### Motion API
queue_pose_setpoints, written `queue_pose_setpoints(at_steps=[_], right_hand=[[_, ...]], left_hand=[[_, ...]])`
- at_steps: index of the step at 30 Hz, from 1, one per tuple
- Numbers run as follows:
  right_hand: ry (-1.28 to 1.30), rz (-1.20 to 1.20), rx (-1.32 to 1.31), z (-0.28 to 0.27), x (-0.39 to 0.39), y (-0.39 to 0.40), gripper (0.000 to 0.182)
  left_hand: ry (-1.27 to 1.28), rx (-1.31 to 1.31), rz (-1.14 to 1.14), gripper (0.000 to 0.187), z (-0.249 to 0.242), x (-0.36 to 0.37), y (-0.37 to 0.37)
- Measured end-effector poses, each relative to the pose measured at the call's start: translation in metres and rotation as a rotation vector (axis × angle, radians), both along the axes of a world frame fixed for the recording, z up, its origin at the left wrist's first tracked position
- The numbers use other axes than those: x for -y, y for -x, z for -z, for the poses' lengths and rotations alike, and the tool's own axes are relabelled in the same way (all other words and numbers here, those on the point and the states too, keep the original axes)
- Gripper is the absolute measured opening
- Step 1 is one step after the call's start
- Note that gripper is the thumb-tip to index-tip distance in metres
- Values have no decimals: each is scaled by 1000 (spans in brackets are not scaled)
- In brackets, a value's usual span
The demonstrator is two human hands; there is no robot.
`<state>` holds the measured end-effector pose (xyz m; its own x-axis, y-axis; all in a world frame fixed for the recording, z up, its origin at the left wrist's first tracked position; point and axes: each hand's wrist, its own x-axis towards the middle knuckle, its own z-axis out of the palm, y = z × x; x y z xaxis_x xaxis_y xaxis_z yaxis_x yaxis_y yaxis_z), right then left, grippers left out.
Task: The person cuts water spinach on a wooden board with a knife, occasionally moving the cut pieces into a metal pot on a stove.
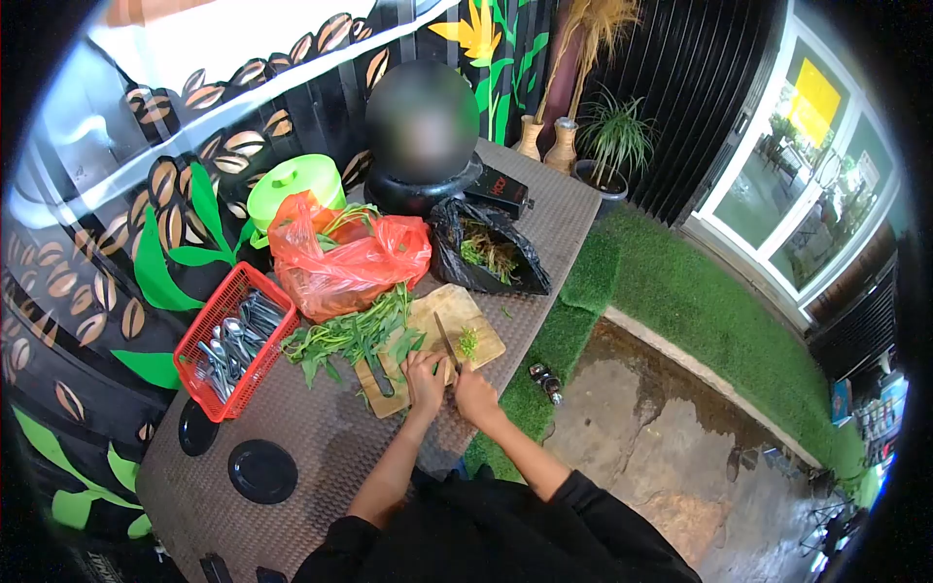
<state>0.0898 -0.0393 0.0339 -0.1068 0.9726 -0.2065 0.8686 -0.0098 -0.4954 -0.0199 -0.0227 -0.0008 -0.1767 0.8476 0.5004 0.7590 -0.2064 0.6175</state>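
Observation:
A wooden cutting board (476, 309) lies on the brown woven-pattern table. My right hand (476, 396) is wrapped round the handle of a knife (444, 333), whose blade points away from me over the board. Beside it, my left hand (424, 381) is closed over long-stemmed leafy greens (362, 332) at the board's near part; the stems under its fingers are mostly hidden. The loose leaves spread leftwards off the board. A small heap of chopped greens (467, 342) sits on the board, right of the blade.
Behind the greens stands a red plastic bag (340, 262), with a black bag of plant scraps (491, 255) to its right. A red basket of cutlery (233, 340), a black plate (262, 472) and a green lidded pot (296, 185) are at left. Something round is blurred behind.

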Motion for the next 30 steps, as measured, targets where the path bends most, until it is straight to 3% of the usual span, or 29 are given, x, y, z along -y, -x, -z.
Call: queue_pose_setpoints(at_steps=[2, 11, 17, 22, 30], right_hand=[[-108, 36, 67, 17, 13, 0, 29], [-69, 20, 59, 10, -9, -29, 31], [-13, -5, 14, -7, -8, -33, 34], [-1, 2, 30, -14, 2, -25, 36], [19, 50, 16, 8, 0, -15, 35]], left_hand=[[-4, 1, -12, 10, 2, 0, -2], [-42, -84, 3, 9, -4, 0, -2], [201, 26, 78, 9, -13, -9, -6], [-54, -55, 141, 10, -8, -7, -3], [-64, -99, 122, 11, 0, -4, -5]])
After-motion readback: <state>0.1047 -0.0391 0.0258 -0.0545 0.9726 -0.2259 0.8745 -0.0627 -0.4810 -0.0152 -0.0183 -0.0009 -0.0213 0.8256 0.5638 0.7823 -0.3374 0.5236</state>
